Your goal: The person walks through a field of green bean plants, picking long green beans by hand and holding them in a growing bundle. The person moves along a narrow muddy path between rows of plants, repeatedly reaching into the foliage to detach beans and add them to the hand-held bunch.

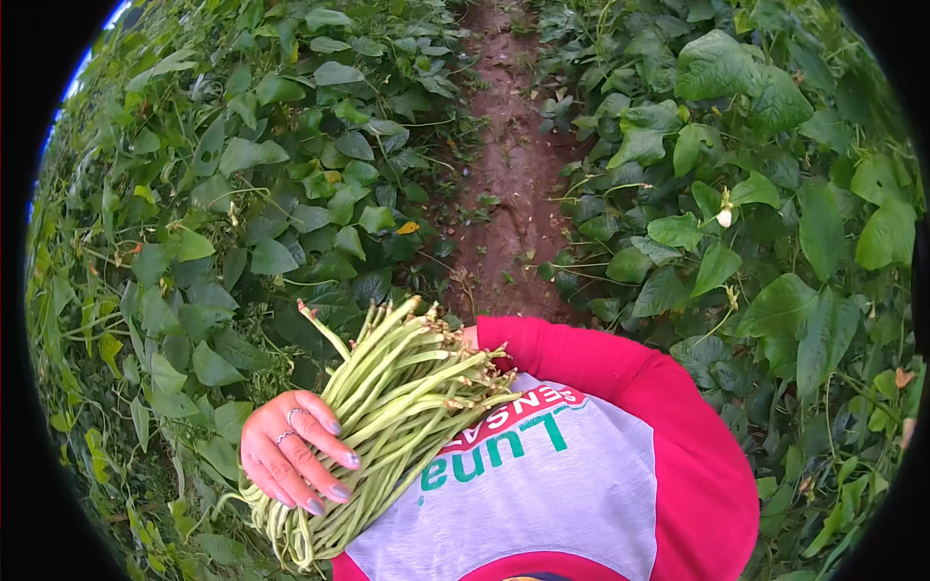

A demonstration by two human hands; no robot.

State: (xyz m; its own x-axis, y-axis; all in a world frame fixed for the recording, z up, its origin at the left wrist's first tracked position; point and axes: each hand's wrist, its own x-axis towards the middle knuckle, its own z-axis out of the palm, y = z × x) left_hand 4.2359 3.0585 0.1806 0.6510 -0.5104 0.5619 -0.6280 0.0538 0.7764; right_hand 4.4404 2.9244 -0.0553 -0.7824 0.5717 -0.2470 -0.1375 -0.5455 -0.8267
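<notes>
A thick bundle of long beans [412,402], pale green with brownish stem ends, lies slantwise against the chest. The stem ends point up and right, and the thin ends hang at lower left. My left hand [295,450], with rings on its fingers, is curled over the bundle's outer left side, closed on it. The left forearm is hidden beneath the beans. My right arm, in a red sleeve [601,358], bends across in front of the body to the stem ends. Only a sliver of skin shows past its cuff; the right hand's fingers are hidden behind the bundle.
Dense leafy bean plants [281,194] rise at left, and another leafy row [717,165] stands at right. Between them a narrow reddish-brown dirt path [511,184] runs away from me. A whitish blossom [725,215] shows among the right-hand leaves.
</notes>
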